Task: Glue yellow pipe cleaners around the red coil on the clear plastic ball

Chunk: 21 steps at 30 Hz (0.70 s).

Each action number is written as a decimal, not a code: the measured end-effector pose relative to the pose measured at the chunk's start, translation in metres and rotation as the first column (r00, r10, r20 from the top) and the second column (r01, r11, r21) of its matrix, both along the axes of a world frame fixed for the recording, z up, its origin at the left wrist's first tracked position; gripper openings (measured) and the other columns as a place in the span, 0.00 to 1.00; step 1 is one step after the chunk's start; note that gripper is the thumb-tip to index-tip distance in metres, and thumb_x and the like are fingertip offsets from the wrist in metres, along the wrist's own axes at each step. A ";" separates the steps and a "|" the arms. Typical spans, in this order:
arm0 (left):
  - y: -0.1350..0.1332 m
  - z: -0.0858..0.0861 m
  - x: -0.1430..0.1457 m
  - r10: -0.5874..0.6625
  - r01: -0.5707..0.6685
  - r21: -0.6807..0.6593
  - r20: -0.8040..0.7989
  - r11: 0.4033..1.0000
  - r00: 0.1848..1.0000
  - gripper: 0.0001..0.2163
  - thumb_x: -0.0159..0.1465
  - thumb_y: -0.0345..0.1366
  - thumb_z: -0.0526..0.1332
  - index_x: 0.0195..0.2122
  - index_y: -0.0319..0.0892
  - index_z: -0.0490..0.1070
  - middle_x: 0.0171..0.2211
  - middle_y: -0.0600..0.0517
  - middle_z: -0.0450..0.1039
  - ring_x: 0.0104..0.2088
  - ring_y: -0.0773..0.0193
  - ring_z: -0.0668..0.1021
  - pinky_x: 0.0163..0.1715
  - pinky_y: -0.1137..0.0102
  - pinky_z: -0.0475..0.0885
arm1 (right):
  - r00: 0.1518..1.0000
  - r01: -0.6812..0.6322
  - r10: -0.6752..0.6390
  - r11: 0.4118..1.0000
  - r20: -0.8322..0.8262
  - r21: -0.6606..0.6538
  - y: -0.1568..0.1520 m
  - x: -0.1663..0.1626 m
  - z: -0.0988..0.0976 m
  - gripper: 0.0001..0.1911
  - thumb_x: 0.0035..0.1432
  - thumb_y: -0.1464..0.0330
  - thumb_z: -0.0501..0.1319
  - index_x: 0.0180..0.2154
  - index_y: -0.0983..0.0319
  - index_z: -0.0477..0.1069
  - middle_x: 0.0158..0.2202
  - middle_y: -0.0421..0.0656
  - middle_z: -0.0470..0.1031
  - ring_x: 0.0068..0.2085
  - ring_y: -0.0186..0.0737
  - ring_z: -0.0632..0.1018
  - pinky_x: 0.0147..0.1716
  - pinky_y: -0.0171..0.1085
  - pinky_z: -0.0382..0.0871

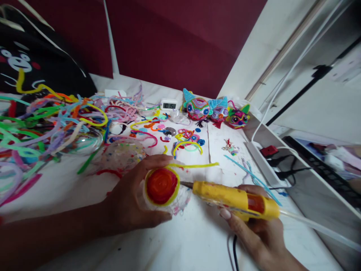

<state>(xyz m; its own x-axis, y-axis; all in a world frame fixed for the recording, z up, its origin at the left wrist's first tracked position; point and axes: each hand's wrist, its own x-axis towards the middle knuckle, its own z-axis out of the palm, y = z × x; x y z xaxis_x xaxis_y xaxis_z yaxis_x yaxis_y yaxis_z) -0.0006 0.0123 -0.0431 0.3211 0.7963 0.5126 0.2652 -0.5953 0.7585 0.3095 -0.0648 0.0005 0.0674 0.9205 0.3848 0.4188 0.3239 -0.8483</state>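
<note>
My left hand (pixel 132 195) is wrapped round a clear plastic ball (pixel 183 201). A coiled disc of red and orange pipe cleaner (pixel 162 186) covers the ball's near side. Around the disc runs a yellow pipe cleaner (pixel 201 165), its loose end sticking out to the right. In my right hand (pixel 259 229) is a yellow hot glue gun (pixel 234 197), its metal nozzle at the disc's right edge; whether it touches cannot be made out. From the gun's back end a translucent glue stick (pixel 316 224) protrudes.
Loose pipe cleaners (pixel 56 124) pile up at the left, before a black bag (pixel 36 56). Finished pipe-cleaner animal heads (pixel 197 108) stand at the back near a small digital clock (pixel 169 104). A power strip (pixel 265 165) with plugs lies along the right edge. The gun's black cord (pixel 235 252) hangs below it.
</note>
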 end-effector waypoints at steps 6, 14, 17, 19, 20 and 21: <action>0.004 0.001 0.000 0.007 -0.006 0.036 -0.030 0.999 1.000 0.42 0.59 0.50 0.84 0.72 0.60 0.68 0.74 0.47 0.76 0.74 0.35 0.79 0.75 0.41 0.77 | 0.994 -0.013 -0.004 0.988 -0.112 -0.151 0.004 0.008 0.008 0.19 0.70 0.50 0.77 0.50 0.54 0.78 0.36 0.42 0.84 0.30 0.45 0.83 0.27 0.37 0.82; 0.013 0.000 0.006 0.037 -0.037 0.015 -0.016 0.999 0.999 0.40 0.55 0.41 0.83 0.67 0.56 0.71 0.70 0.45 0.79 0.71 0.34 0.81 0.74 0.41 0.77 | 0.977 -0.208 0.134 0.784 -0.168 -0.585 0.018 0.025 0.051 0.33 0.57 0.37 0.80 0.37 0.60 0.79 0.26 0.36 0.75 0.23 0.34 0.72 0.25 0.36 0.76; 0.017 -0.006 0.007 0.027 -0.028 0.049 0.007 0.998 1.000 0.38 0.54 0.42 0.82 0.67 0.55 0.72 0.68 0.45 0.80 0.69 0.34 0.82 0.73 0.43 0.78 | 0.978 -0.210 0.160 0.714 -0.136 -0.668 0.025 0.027 0.052 0.35 0.56 0.37 0.81 0.36 0.59 0.75 0.24 0.34 0.72 0.23 0.34 0.72 0.26 0.36 0.75; 0.019 -0.010 0.008 0.033 -0.034 0.050 0.020 0.998 0.999 0.39 0.52 0.42 0.82 0.66 0.55 0.73 0.68 0.45 0.81 0.68 0.33 0.83 0.71 0.42 0.79 | 0.974 -0.216 0.200 0.675 -0.107 -0.706 0.032 0.030 0.048 0.36 0.53 0.36 0.81 0.38 0.59 0.74 0.28 0.36 0.76 0.23 0.34 0.73 0.25 0.36 0.72; 0.020 -0.012 0.008 0.042 -0.043 0.042 0.021 0.998 0.999 0.40 0.50 0.42 0.82 0.65 0.55 0.74 0.67 0.44 0.81 0.67 0.32 0.83 0.70 0.42 0.80 | 0.971 -0.215 0.222 0.656 -0.087 -0.723 0.034 0.032 0.044 0.37 0.51 0.36 0.82 0.40 0.59 0.75 0.30 0.38 0.78 0.22 0.34 0.73 0.24 0.36 0.70; 0.020 -0.013 0.009 0.053 -0.053 0.031 0.018 0.998 0.998 0.40 0.49 0.43 0.83 0.64 0.54 0.74 0.66 0.44 0.81 0.66 0.32 0.84 0.70 0.41 0.80 | 0.971 -0.195 0.235 0.658 -0.048 -0.727 0.037 0.035 0.041 0.37 0.52 0.36 0.81 0.41 0.59 0.75 0.31 0.39 0.79 0.22 0.35 0.74 0.23 0.36 0.68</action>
